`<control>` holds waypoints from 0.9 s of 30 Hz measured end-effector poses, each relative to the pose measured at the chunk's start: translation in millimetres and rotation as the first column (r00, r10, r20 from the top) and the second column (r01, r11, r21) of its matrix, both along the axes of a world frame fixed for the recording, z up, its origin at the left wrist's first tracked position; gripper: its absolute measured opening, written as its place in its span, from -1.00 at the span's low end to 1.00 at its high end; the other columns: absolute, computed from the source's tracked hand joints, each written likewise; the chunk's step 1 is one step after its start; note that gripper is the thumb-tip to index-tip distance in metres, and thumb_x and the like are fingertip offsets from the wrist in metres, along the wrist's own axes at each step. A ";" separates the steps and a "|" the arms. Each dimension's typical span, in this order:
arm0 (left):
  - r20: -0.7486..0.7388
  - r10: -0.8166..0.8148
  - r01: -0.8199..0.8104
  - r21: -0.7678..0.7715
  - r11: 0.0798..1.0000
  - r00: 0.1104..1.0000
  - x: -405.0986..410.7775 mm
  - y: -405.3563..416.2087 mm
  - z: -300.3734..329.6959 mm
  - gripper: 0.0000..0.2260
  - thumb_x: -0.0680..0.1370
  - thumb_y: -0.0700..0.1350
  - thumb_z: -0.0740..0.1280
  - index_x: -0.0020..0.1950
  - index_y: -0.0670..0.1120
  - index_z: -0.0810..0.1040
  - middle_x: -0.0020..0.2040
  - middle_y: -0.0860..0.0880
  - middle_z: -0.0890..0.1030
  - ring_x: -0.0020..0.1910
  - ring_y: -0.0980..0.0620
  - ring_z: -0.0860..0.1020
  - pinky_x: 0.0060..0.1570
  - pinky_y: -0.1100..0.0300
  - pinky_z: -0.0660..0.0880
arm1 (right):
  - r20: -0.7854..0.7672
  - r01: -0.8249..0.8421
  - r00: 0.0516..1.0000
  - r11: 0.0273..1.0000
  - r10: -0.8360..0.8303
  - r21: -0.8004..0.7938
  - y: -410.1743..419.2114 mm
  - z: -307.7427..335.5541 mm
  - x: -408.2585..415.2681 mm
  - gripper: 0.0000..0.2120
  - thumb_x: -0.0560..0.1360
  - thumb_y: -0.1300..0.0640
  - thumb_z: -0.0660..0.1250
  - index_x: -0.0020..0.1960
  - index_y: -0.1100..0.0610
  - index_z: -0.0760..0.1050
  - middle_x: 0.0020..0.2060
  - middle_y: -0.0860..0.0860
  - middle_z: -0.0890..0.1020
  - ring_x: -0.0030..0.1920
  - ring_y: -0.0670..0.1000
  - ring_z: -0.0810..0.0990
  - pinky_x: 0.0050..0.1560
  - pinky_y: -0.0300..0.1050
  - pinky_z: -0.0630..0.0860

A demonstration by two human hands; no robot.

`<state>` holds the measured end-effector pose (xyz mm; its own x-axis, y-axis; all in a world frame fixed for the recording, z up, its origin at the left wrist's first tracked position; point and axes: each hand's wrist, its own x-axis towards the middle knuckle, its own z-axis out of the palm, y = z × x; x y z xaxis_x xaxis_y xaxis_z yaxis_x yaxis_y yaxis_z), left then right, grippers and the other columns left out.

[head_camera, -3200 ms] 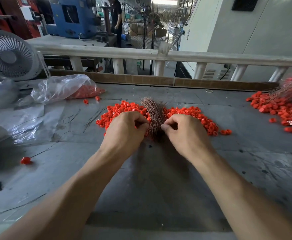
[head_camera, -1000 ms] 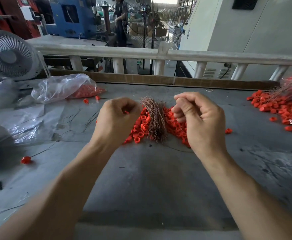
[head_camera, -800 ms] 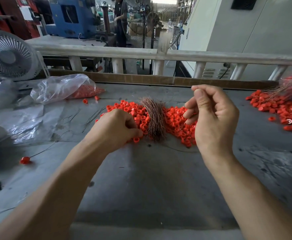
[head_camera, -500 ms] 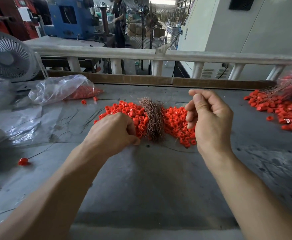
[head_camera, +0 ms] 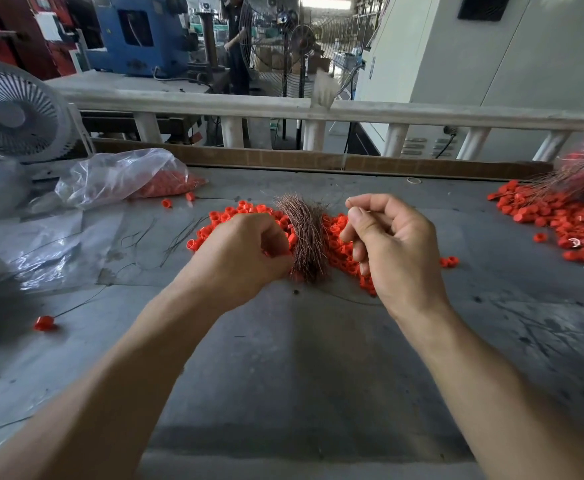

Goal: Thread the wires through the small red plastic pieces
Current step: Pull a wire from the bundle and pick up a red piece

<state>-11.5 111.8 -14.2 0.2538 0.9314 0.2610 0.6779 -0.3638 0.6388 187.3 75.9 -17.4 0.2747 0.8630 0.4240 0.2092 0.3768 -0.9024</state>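
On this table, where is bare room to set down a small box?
Bare grey tabletop lies near the person, between the forearms, below the wire bundle. Another bare strip runs between the middle pile of red pieces and the right pile. Crowded: around both hands, and the left side with plastic bags and loose wires.

I find no legible text, label, brand, number or sign on anything before me; markings on the distant machines are too blurred.
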 end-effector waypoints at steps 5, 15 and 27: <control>0.528 -0.074 0.119 -0.051 0.992 0.846 11.8 -6.8 4.3 -0.83 0.48 -0.28 0.52 -0.02 -0.04 0.67 -0.15 -0.01 0.71 -0.19 -0.04 0.69 -0.11 0.09 0.65 | 0.038 -0.056 0.998 0.997 0.054 0.055 -2.8 1.8 -2.4 -0.92 0.60 0.21 0.37 -0.02 0.08 0.63 -0.37 -0.04 0.62 -0.41 -0.16 0.51 -0.42 -0.35 0.39; 0.807 -0.066 0.232 -0.089 0.969 0.587 24.4 -13.4 2.8 -0.78 0.48 -0.42 0.45 0.04 -0.16 0.64 -0.14 -0.05 0.69 -0.14 0.00 0.66 0.05 0.09 0.61 | 0.184 -0.087 0.981 0.992 0.068 0.096 -4.1 -0.7 -5.6 -0.94 0.54 0.09 0.43 -0.09 0.00 0.67 -0.31 -0.06 0.66 -0.31 -0.15 0.57 -0.23 -0.18 0.54; 0.818 -0.127 0.296 -0.055 0.953 0.561 24.9 -14.6 1.5 -0.74 0.50 -0.43 0.42 0.03 -0.11 0.69 -0.11 -0.04 0.71 -0.10 0.02 0.67 0.00 0.24 0.60 | 0.229 -0.069 0.972 0.995 0.051 0.071 -4.3 -2.1 -8.6 -0.93 0.55 0.12 0.45 -0.11 0.01 0.67 -0.27 0.00 0.69 -0.23 0.01 0.64 -0.18 -0.02 0.59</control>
<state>13.3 97.2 -12.7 0.2170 0.9270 0.3058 -0.2207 -0.2586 0.9404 178.6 71.6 -19.5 0.1126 0.8369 0.5357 0.3797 0.4620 -0.8015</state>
